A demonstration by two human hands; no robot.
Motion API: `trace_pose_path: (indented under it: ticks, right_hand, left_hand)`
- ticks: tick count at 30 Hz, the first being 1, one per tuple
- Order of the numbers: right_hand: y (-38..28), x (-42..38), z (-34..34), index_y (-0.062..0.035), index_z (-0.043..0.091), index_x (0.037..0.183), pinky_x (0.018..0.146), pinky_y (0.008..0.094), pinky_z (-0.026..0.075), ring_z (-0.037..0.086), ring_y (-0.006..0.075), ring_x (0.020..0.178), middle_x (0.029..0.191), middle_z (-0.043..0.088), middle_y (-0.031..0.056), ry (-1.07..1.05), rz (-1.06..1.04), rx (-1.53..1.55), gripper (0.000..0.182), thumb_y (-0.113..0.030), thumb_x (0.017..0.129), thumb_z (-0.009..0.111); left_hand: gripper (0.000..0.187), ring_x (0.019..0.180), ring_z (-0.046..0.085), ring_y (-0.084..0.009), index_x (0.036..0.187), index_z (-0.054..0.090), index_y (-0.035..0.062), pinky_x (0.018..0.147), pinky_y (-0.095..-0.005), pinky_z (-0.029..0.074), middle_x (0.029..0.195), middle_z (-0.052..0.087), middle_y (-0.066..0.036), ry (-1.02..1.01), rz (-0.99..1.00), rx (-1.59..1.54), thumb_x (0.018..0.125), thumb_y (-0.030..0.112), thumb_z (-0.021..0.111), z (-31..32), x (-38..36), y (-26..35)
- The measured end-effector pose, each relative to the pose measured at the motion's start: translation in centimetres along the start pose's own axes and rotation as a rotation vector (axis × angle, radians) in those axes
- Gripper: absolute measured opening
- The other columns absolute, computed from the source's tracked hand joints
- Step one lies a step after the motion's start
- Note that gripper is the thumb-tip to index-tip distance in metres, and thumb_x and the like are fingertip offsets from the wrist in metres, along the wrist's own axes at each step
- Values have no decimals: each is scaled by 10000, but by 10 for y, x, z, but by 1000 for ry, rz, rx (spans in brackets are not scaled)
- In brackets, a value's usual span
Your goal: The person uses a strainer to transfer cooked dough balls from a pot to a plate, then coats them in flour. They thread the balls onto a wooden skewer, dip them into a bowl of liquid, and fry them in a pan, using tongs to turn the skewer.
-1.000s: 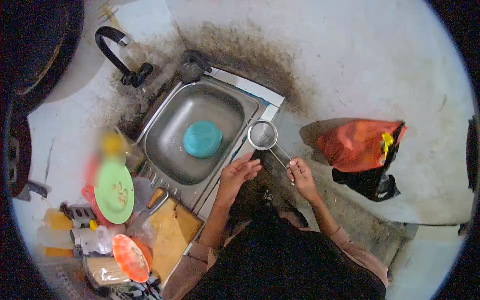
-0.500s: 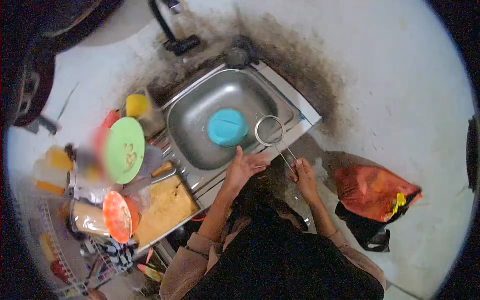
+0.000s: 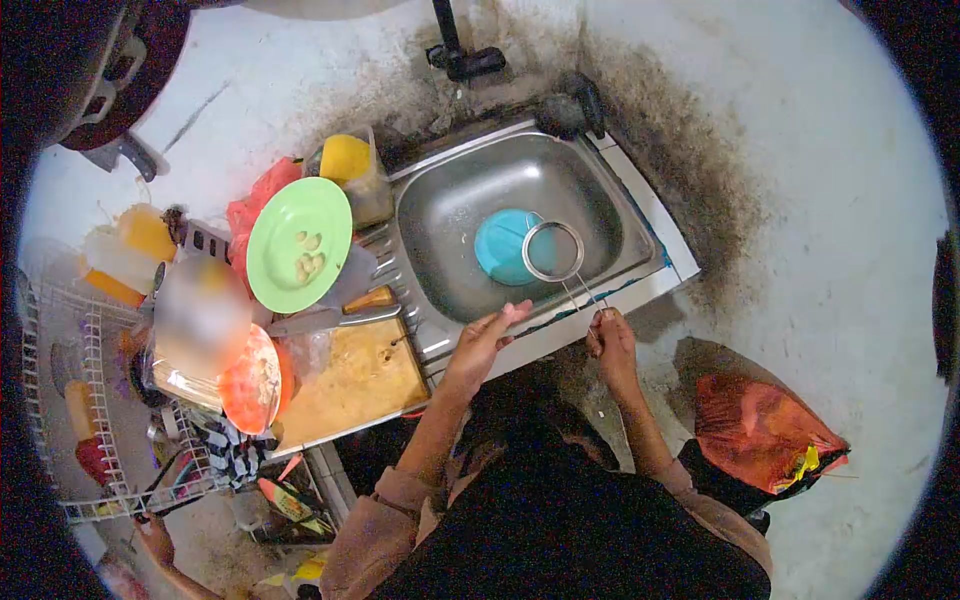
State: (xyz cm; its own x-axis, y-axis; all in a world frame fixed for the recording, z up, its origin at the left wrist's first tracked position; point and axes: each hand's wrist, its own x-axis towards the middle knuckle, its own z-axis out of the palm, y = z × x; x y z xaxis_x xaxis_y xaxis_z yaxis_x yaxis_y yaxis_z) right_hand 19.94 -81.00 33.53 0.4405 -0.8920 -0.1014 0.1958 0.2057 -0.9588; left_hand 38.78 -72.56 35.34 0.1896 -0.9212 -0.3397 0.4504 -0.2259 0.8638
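Note:
My right hand (image 3: 612, 345) is closed round the thin wire handle of a small round strainer (image 3: 553, 251). The strainer's mesh is over the near right part of the steel sink (image 3: 440, 215) and overlaps a turquoise round item (image 3: 498, 247) lying in the basin. At the sink's front edge is my left hand (image 3: 483, 348), holding nothing, its fingers stretched toward the basin.
Left of the sink lie a wooden cutting board (image 3: 355, 375), a knife (image 3: 355, 318), a green plate (image 3: 268, 265) with pale pieces and an orange bowl (image 3: 284, 395). A black faucet (image 3: 470, 63) projects above. Another person's hand (image 3: 155, 537) is near the white dish rack (image 3: 97, 375). A red bag (image 3: 755, 430) stands right.
The view has swung left, so the sink and counter appear farther right. Relative to the sink, the strainer has moved left and now overlaps the turquoise item.

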Motion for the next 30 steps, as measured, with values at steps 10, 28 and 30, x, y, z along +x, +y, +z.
trace_pose_path:
  ticks: [10,28,30]
  right_hand:
    - [-1,-7,-3,-85,442,775,439,211,216,291,47,480,578,318,-46,119,36,-30,310,-343,937,386]
    - [-10,-12,-4,-78,435,752,467,217,312,356,76,549,646,378,-3,170,-11,-120,318,-331,938,384]
    - [-11,-12,1,-80,429,749,461,221,301,338,78,522,626,364,-4,202,11,-72,318,-329,940,379]
  left_hand:
    - [178,1088,477,-171,919,676,60,901,-282,366,1172,545,-116,51,216,283,845,197,588,1,1,6]
    - [104,1167,344,-268,846,714,247,1002,-364,184,1310,425,-147,192,590,1016,769,276,650,3,12,29]
    - [108,1166,336,-273,843,715,247,1004,-371,191,1312,425,-138,196,580,1023,744,271,677,-1,12,32]
